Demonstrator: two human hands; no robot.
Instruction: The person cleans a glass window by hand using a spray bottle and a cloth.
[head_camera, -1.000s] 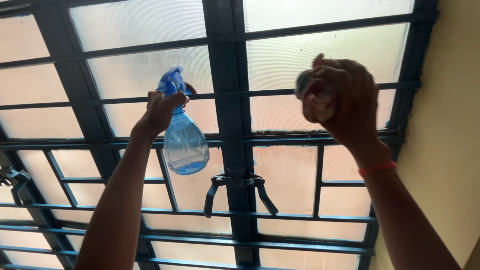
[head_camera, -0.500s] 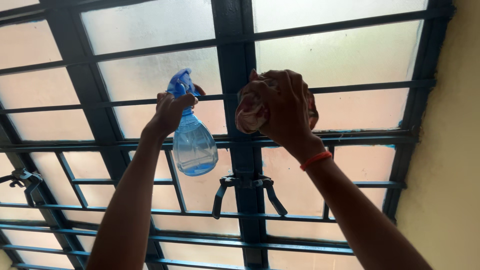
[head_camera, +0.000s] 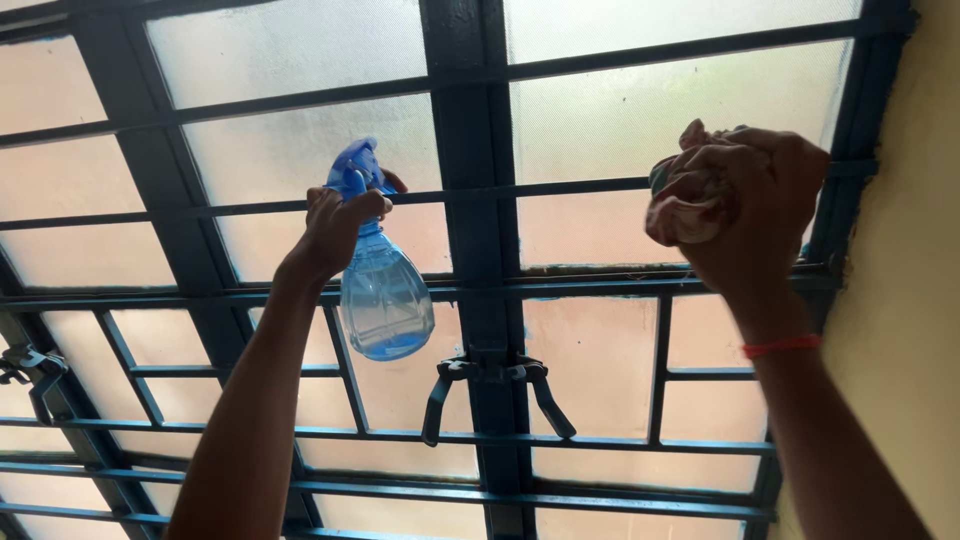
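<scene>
1. Left hand (head_camera: 340, 225): fingers wrapped around the neck of a blue spray bottle (head_camera: 382, 290), raised before the frosted window (head_camera: 640, 110), just left of its central post.
2. Spray bottle: upright, clear blue body hanging below the hand, a little liquid at its base.
3. Right hand (head_camera: 760, 205): closed tightly around a crumpled cloth (head_camera: 685, 200), held near the window's right edge.
4. Dark metal grille (head_camera: 470, 290): bars crossing the panes; two latch handles (head_camera: 495, 385) on the central post.
5. Red thread band (head_camera: 782, 346): on the right wrist.
</scene>
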